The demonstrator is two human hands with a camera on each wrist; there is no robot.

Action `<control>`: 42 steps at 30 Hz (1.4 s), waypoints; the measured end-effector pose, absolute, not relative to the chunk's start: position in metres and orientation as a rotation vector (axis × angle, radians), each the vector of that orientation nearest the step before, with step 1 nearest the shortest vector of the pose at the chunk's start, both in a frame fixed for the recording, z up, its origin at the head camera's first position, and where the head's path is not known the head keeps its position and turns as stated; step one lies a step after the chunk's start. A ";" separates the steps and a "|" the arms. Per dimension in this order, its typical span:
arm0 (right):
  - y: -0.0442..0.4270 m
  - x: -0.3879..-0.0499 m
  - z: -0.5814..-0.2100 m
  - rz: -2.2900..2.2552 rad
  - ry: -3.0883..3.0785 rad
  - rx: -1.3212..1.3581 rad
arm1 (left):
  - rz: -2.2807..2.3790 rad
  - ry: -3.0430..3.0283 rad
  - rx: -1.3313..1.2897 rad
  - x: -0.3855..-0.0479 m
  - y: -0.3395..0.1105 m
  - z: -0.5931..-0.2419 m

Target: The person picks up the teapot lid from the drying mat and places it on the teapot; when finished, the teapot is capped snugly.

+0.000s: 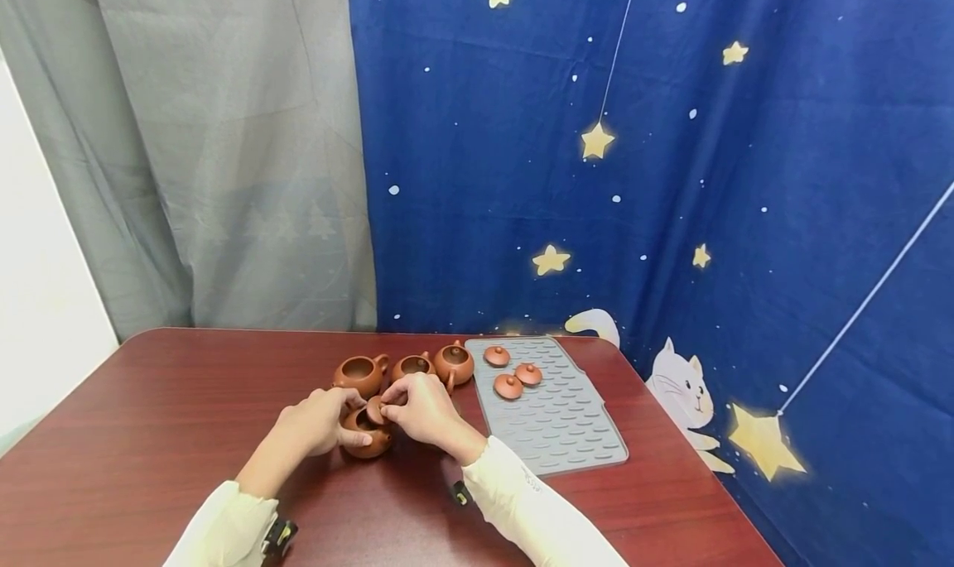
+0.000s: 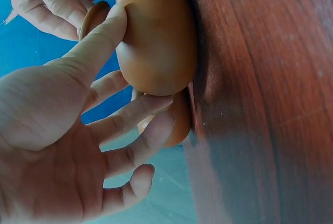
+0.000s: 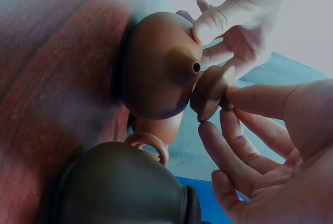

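A small brown clay teapot [image 1: 367,444] stands on the table, its top uncovered. My left hand [image 1: 316,422] grips it from the left, thumb on the near side and fingertips at the far side, as the left wrist view shows around the teapot [image 2: 158,44]. My right hand [image 1: 425,408] pinches a round teapot lid [image 1: 375,410] by its knob. In the right wrist view, the lid [image 3: 208,93] is tilted on edge close to the teapot's opening, near the spout [image 3: 187,67]; whether it touches the rim I cannot tell.
Behind the hands stand three more brown teapots: one at left [image 1: 358,378], a middle teapot [image 1: 412,370] partly covered by my right hand, and one at right [image 1: 462,368]. Three lids [image 1: 508,386] lie on a grey ridged mat [image 1: 555,439]. Curtains [image 1: 477,178] hang beyond the table.
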State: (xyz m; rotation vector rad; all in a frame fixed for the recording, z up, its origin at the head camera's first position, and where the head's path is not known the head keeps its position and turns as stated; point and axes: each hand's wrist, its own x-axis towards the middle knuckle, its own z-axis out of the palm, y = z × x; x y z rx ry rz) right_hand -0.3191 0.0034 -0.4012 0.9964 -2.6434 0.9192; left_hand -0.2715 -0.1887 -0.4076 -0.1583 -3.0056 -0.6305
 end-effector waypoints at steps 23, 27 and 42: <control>-0.021 -0.315 -0.413 0.781 -2.601 1.038 | -0.620 -3.004 -0.161 -0.269 -0.198 -0.408; -0.021 -0.314 -0.415 0.747 -2.590 1.041 | -0.640 -2.992 -0.158 -0.270 -0.197 -0.411; -0.010 -0.314 -0.422 0.747 -2.476 1.062 | -0.633 -2.975 -0.148 -0.271 -0.188 -0.414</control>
